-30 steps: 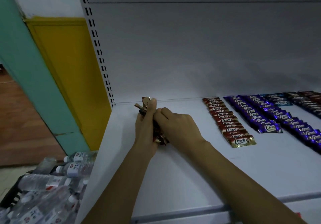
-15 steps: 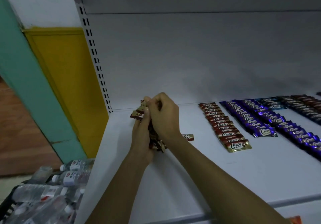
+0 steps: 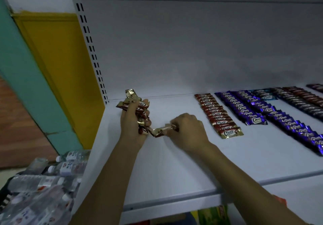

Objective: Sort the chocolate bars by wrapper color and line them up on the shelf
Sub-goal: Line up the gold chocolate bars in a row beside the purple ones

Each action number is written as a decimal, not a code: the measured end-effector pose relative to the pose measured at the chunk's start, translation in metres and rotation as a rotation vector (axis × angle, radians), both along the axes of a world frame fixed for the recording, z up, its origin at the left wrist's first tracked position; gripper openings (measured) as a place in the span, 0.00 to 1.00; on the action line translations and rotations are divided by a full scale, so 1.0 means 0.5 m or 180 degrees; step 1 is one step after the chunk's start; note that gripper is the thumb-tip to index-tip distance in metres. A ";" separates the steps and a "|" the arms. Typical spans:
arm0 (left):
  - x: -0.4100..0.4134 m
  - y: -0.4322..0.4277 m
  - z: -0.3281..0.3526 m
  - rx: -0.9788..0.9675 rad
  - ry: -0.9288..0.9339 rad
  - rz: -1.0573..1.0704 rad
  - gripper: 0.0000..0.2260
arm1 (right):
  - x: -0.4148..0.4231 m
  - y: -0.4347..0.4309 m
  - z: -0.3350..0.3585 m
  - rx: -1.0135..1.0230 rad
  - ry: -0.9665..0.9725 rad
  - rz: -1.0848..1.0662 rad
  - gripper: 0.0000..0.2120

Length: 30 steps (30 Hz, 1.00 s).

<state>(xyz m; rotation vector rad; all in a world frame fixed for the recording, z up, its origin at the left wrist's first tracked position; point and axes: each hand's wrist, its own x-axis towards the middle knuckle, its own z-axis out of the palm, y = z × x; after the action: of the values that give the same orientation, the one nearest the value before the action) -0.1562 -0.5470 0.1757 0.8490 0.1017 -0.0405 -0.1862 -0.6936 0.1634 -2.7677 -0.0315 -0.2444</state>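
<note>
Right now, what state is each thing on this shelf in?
left hand, grips a bunch of red bars.
right hand, pinches a single red bar beside the bunch.
red row, lined up flat on the shelf.
purple rows, lined up flat, overlapping.
water bottles, lying piled below left.

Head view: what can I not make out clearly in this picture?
All in the head view.
Bundle of red bars: its count, hidden by the left hand and overlap.
Single red bar: its far end, hidden under the right hand; blurred by motion.
Purple rows: cut off by the right edge.
Dark rows: wrapper print too small, dim.
Water bottles: labels blurred.
</note>
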 end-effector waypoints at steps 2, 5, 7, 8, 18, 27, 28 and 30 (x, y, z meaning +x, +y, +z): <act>-0.004 -0.003 0.001 0.0153 -0.0042 0.0043 0.06 | 0.000 0.001 0.008 -0.0024 -0.0122 -0.0136 0.13; -0.012 -0.012 0.005 0.0615 -0.0039 0.0214 0.04 | 0.000 -0.003 0.021 0.0358 0.0009 -0.0300 0.09; -0.016 -0.019 0.005 0.0985 -0.0021 0.0271 0.05 | 0.001 0.002 0.030 0.1506 -0.0147 -0.0411 0.09; -0.018 -0.023 0.004 0.1106 -0.0031 0.0239 0.05 | 0.003 0.010 0.037 0.2239 -0.0207 -0.0414 0.10; -0.026 -0.032 0.002 0.1184 -0.0240 -0.0006 0.05 | 0.012 0.059 0.075 0.3797 0.0358 0.0089 0.08; -0.021 -0.029 0.003 0.0715 -0.0255 -0.0036 0.03 | -0.022 0.011 0.084 0.3371 0.0344 0.0508 0.09; -0.022 -0.033 0.002 0.0790 -0.0290 -0.0072 0.03 | -0.031 0.001 0.083 0.3447 0.0318 0.0452 0.08; -0.026 -0.042 0.003 0.0963 -0.0306 -0.0166 0.03 | -0.057 -0.026 0.081 0.3570 0.0249 0.0274 0.08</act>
<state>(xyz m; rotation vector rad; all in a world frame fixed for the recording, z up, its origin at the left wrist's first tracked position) -0.1692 -0.5681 0.1773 1.1542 -0.0056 -0.0335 -0.2148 -0.7065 0.2039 -1.6516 0.0074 -0.0794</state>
